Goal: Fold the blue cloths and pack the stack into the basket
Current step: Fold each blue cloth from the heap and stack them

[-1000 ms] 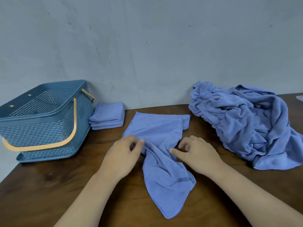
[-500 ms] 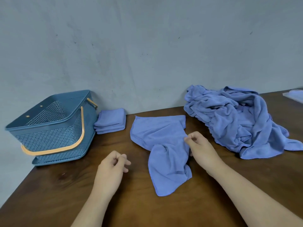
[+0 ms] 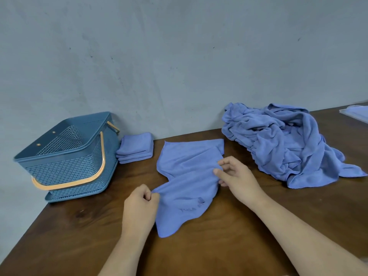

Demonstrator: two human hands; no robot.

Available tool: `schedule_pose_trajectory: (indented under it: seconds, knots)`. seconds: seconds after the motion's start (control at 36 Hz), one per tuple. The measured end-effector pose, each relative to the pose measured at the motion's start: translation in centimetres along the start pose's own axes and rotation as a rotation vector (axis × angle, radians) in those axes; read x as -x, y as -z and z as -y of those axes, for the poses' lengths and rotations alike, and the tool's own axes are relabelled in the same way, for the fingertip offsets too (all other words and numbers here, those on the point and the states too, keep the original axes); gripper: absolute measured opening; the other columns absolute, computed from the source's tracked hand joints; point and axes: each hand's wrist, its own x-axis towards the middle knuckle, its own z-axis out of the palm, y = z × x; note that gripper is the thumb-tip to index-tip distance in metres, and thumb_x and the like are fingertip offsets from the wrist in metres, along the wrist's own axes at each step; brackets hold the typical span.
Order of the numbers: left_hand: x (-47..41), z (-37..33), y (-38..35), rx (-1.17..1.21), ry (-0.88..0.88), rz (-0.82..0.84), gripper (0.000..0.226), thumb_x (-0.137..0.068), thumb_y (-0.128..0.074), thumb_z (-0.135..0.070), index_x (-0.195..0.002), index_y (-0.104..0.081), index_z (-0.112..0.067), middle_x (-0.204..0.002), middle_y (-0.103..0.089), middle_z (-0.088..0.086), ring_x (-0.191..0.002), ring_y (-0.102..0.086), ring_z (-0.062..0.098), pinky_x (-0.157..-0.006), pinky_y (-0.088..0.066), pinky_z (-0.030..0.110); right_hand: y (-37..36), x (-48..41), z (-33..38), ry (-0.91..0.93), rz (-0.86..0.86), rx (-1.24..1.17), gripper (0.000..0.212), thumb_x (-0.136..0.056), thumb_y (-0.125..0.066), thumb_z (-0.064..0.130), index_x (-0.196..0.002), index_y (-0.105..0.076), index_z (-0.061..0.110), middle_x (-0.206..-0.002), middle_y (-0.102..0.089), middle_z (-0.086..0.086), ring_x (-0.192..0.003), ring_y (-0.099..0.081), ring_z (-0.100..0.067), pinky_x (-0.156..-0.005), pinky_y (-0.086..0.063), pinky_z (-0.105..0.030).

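A blue cloth lies rumpled on the wooden table, near the middle, partly spread with its far edge toward the wall. The left hand pinches the cloth's left edge between thumb and curled fingers, at the near left of the cloth. The right hand pinches the cloth's right edge, thumb and forefinger closed on the fabric, the other fingers loosely bent. The two hands are apart, with the cloth's middle between them, and a loose tail of it hangs toward the near side.

To the far left, a stack of folded blue cloths sits by the wall, just beside the basket. The basket is blue with an orange handle lowered against its front, and it stands at the table's left end. To the far right, a pile of unfolded blue cloths lies in a heap, apart from the cloth being held. At the far right edge a pale flat thing shows; what it is cannot be told.
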Motion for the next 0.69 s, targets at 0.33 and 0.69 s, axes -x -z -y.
schedule_pose_trajectory:
  seconds: [0.33,0.69]
  knots:
    - [1.5,-0.4,-2.7,-0.227,-0.42,0.438,0.038,-0.105,-0.051,-0.049,-0.142,-0.049,-0.043,-0.147,-0.042,-0.034,-0.141,-0.035,-0.007,-0.113,-0.039,0.025,-1.3,0.2,-1.8,0.283,0.207,0.753,0.038,-0.089,-0.072,0.045,-0.125,-0.062,0.041,-0.119,-0.054,0.028,-0.115,-0.05,0.001,-0.102,-0.047,-0.033]
    - [1.0,-0.3,-3.3,-0.315,-0.409,0.49,0.056,-0.107,-0.045,-0.054,-0.16,-0.035,-0.042,-0.165,-0.027,-0.029,-0.154,-0.016,-0.008,-0.128,-0.02,0.025,-1.6,1.1,-1.0,0.372,0.456,0.821,0.054,-0.092,-0.053,0.071,-0.141,-0.057,0.05,-0.141,-0.045,0.035,-0.133,-0.035,0.006,-0.116,-0.028,-0.033]
